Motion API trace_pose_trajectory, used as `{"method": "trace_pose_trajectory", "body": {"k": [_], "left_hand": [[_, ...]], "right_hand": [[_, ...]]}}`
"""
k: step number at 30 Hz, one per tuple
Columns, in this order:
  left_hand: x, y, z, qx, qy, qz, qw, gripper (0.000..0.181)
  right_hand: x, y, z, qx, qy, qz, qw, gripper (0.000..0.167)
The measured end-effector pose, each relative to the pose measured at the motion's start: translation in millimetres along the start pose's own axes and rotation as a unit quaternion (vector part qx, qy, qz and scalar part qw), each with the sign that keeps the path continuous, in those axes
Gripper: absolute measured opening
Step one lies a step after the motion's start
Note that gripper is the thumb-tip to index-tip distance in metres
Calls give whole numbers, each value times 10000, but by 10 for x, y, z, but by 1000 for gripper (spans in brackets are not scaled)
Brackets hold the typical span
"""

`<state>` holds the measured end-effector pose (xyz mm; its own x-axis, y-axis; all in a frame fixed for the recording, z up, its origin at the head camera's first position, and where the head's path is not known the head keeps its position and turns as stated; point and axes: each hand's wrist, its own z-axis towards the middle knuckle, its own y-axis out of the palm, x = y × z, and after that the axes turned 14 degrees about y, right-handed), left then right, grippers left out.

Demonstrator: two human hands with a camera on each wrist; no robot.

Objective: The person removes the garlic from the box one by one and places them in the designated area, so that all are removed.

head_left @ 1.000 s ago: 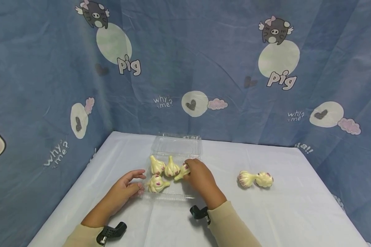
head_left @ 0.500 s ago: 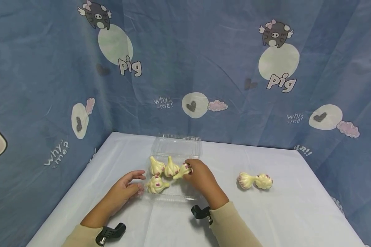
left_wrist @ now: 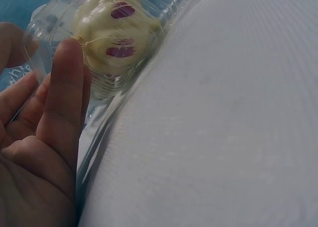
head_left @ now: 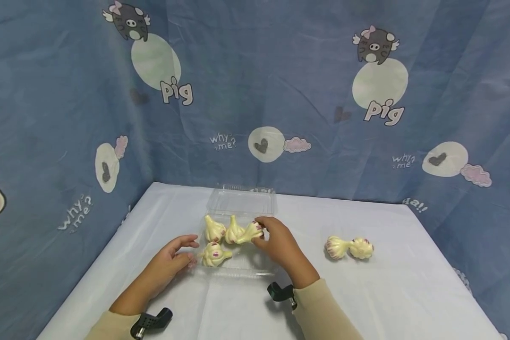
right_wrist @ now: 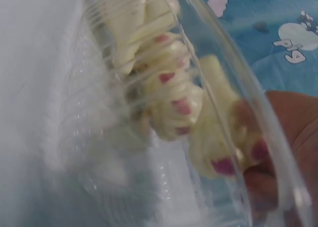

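At the right end of a clear, ribbed plastic clamshell container [head_left: 252,262], a pale yellow, purple-marked garlic bulb [head_left: 251,233] sits pinched between the fingers and thumb of the right hand [head_left: 279,242], a narrow grip. Fingertips cover part of its rounded end; in the right wrist view blur and the transparent wall obscure it, and whether it rests on the container's floor cannot be told. Its stem points left, towards a stem-up bulb [head_left: 234,231]; another upright bulb [head_left: 214,230] stands beyond that, and a bulb lying on its side [head_left: 214,255] is in front.

By the left wall is the left hand [head_left: 175,257], its grip wide and holding nothing; the left wrist view cuts it off at the edge, and contact with the plastic is hard to judge.

Half a second ago the held bulb's stem slanted more towards the near side, and the thumb was hidden; now the thumb shows beneath. The left hand looks unmoved.

Well to the right, two more bulbs [head_left: 349,248] lie together on the white-covered surface [head_left: 391,297].
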<state>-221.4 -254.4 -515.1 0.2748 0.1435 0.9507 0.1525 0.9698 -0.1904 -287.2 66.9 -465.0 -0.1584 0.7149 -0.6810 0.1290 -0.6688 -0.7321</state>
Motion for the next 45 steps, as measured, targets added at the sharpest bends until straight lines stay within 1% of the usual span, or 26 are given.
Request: {"method": "trace_pose_trajectory", "body": {"k": [4, 6, 11, 15, 29, 34, 40, 42, 45], "left_hand": [[-12, -2, -4, -36, 48, -23, 10000, 52], [-10, 0, 4, -46, 63, -18, 10000, 52], [1, 3, 9, 13, -22, 72, 10000, 51], [8, 6, -3, 23, -84, 85, 9999, 50], [5, 4, -7, 33, -91, 48, 9999, 51], [23, -2, -6, 27, -142, 72, 9999, 51], [22, -21, -2, 35, -136, 113, 9998, 51], [11, -21, 1, 24, -113, 89, 9999, 51], [-3, -17, 5, 10, -81, 48, 10000, 51]], "right_hand": [[34, -27, -26, 81, -61, 152, 9998, 57], [42, -49, -35, 153, -80, 306, 9994, 58], [78, -71, -47, 167, -126, 832, 9963, 57], [121, -65, -72, 177, -50, 1063, 9942, 57], [232, -133, -95, 515, -80, 1252, 9908, 55], [285, -175, -108, 599, 61, 1266, 9901, 56], [317, -220, -133, 630, 157, 1567, 9855, 57], [311, -250, -152, 697, 176, 1562, 9851, 57], [303, -292, -181, 824, 125, 1399, 9867, 57]]}}
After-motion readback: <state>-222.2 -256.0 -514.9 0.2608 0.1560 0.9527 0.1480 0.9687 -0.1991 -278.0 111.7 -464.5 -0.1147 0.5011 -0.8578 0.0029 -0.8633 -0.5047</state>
